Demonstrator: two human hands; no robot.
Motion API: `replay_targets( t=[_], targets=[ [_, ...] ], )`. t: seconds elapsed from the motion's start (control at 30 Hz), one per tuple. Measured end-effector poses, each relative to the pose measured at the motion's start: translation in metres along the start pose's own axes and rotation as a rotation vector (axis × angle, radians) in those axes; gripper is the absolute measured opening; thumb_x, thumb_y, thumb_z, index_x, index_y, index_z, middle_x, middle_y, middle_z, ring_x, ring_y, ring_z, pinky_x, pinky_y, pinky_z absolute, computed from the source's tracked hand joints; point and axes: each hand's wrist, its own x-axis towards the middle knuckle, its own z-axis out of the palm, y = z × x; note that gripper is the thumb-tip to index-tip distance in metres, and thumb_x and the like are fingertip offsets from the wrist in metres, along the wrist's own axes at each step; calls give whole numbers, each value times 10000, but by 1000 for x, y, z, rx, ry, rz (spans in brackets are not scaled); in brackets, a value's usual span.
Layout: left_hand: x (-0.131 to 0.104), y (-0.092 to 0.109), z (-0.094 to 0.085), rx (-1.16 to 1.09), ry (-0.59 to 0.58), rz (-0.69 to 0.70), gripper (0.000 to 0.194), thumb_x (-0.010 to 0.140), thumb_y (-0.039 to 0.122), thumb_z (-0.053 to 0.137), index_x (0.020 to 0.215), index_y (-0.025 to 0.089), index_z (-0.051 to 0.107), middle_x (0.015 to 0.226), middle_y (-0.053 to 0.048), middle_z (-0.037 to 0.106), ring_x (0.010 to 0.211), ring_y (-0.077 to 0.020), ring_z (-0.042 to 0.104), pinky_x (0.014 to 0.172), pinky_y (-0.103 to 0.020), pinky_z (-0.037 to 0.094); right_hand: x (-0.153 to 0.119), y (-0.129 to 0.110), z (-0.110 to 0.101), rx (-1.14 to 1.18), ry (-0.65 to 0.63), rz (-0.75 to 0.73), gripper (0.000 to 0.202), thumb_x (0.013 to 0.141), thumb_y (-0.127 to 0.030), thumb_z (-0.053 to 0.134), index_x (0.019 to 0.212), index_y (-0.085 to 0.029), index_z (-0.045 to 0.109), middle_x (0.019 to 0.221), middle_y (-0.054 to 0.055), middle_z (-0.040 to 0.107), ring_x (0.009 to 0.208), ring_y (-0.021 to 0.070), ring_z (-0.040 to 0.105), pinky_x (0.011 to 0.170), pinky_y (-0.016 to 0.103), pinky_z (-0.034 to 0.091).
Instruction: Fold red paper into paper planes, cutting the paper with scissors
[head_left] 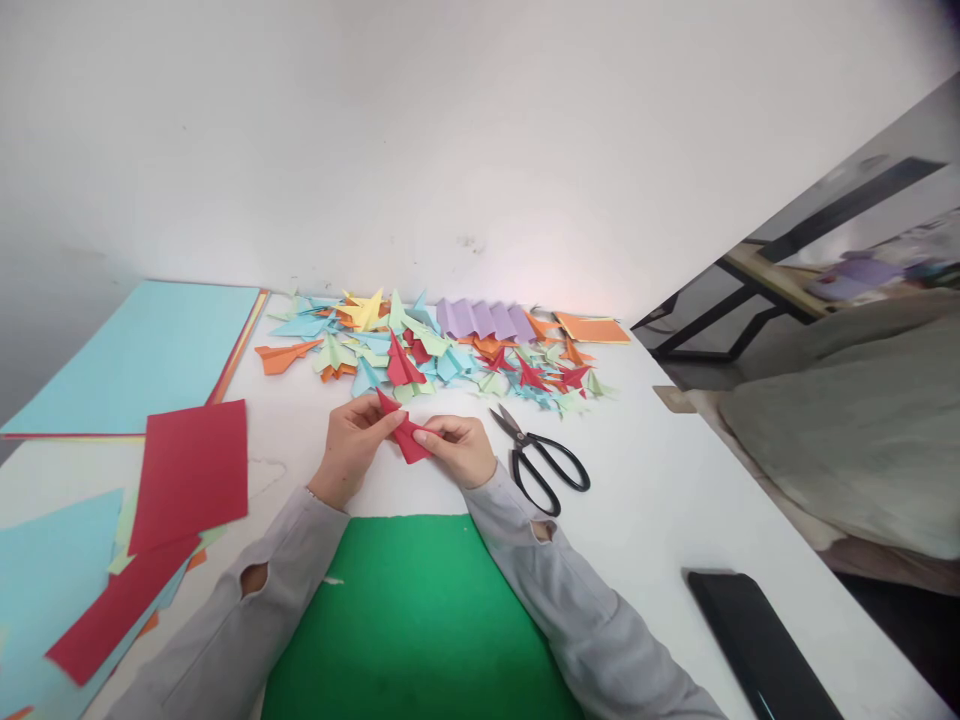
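Observation:
Between my two hands is a small folded red paper plane (pixel 409 442), held above the white table. My left hand (pixel 352 445) pinches it at its upper left, thumb in front. On the other side, my right hand (pixel 460 448) grips its right edge between thumb and fingers. Behind the hands spreads a heap of folded paper planes (pixel 442 362) in blue, green, orange, red and yellow. Black-handled scissors (pixel 536 458) lie just right of my right hand, blades pointing up and left. Below my wrists is a green sheet (pixel 412 610).
Large blue sheets (pixel 150 350) are stacked at the far left, with red paper (pixel 191 465) and cut strips nearer. A pleated purple paper (pixel 484 320) and orange sheets (pixel 592 328) lie against the wall. A black phone (pixel 757 640) rests at the right front.

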Motion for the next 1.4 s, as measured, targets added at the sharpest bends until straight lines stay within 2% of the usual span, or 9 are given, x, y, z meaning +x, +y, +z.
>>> replay_targets(
  t=[0.47,0.7,0.93,1.4],
  targets=[
    [0,1,-1,21,12,-1,202,595,281,770,708,141,677,645,-11,630,615,-127,578,615,-264,499,1,0,0,-52,47,14,322,592,-487,738,572,-168,700,448,10,593,425,105,470,409,233,351],
    [-1,1,1,22,-41,-24,203,588,257,778,734,145,693,667,-18,652,634,-129,590,611,-253,494,1,3,-1,-64,47,3,295,610,-458,740,582,-167,704,437,6,585,420,102,474,410,228,363],
    [0,-1,0,87,15,5,190,554,248,792,679,138,702,618,-24,668,581,-136,598,573,-258,491,1,2,0,-51,61,8,300,589,-461,755,601,-165,706,456,11,606,422,106,492,403,229,390],
    [0,-2,-2,58,17,-16,192,557,250,793,679,131,704,615,-27,681,580,-145,612,586,-282,520,1,1,0,-48,61,19,269,609,-435,743,577,-171,704,433,-2,586,411,102,485,414,230,371]
  ],
)
